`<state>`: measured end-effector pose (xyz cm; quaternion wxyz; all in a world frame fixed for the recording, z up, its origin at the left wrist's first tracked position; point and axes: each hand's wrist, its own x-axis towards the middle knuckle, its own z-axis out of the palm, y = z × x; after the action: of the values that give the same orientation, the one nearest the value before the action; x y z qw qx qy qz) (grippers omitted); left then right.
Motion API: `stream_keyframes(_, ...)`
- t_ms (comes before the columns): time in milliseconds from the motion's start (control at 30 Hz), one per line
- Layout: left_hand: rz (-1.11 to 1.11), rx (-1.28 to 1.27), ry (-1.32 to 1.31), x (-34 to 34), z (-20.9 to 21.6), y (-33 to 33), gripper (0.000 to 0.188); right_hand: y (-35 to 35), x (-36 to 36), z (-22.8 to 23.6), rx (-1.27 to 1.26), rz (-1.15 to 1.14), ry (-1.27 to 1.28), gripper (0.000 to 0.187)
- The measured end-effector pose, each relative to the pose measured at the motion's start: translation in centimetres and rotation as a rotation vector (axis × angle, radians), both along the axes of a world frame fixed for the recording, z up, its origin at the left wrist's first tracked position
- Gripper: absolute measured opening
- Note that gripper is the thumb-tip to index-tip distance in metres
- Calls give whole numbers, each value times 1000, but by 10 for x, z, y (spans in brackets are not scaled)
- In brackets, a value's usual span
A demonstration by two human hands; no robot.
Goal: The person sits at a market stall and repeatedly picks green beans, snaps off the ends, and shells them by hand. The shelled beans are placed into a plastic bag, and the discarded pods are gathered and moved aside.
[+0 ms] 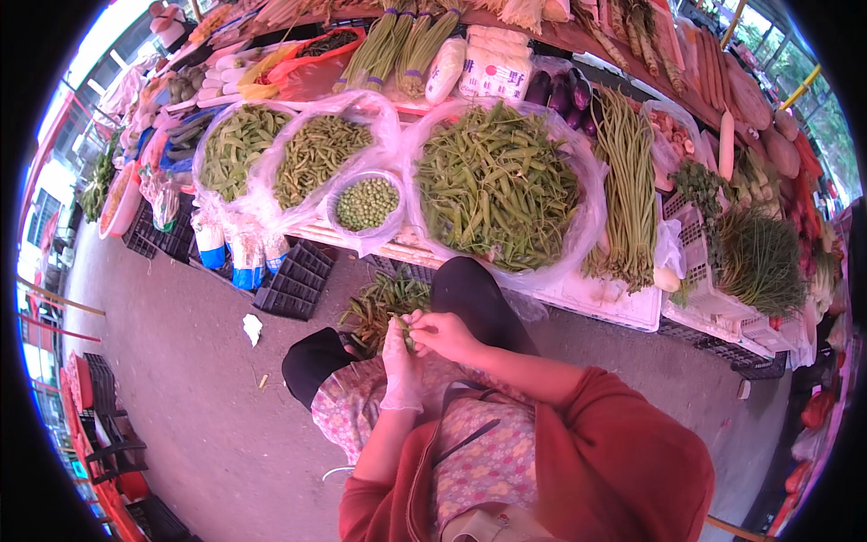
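Note:
My left hand [400, 366], in a thin pale glove, is closed around a small green pea pod [406, 336] above my lap. The fingers of my right hand [444, 335] pinch at the same pod from the other side. Beyond my hands, low between my knees, lies a heap of green and brownish pods [386, 302]. On the stall edge farther off stands a small white bowl [334, 217] lined with plastic, and shelled green peas [366, 202] fill it. To its right, whole pods [501, 185] lie piled in a large plastic-lined basket.
Smaller piles of green pods [321, 154] and flat beans [239, 149] sit at the left, long beans [623, 181] and purple eggplants [558, 95] at the right. Black crates [293, 280] stand under the stall's front edge. White scrap [252, 329] lies on the floor.

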<state>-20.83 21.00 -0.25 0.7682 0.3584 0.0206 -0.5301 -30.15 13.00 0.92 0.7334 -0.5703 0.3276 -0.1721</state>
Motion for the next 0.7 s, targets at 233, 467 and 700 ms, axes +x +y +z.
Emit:
stream_keyframes(233, 170, 331, -294, -14, -5, -5, 29, 11, -1, -2, -764, 27, 162, 16)
stream_keyframes(467, -134, 115, 222, 11, -14, 9, 29, 2, -1, 8, -579, -80, 123, 19)
stream_keyframes(700, -214, 173, 328, -21, 7, 9, 35, -6, -1, -5, -295, 84, 53, 26)
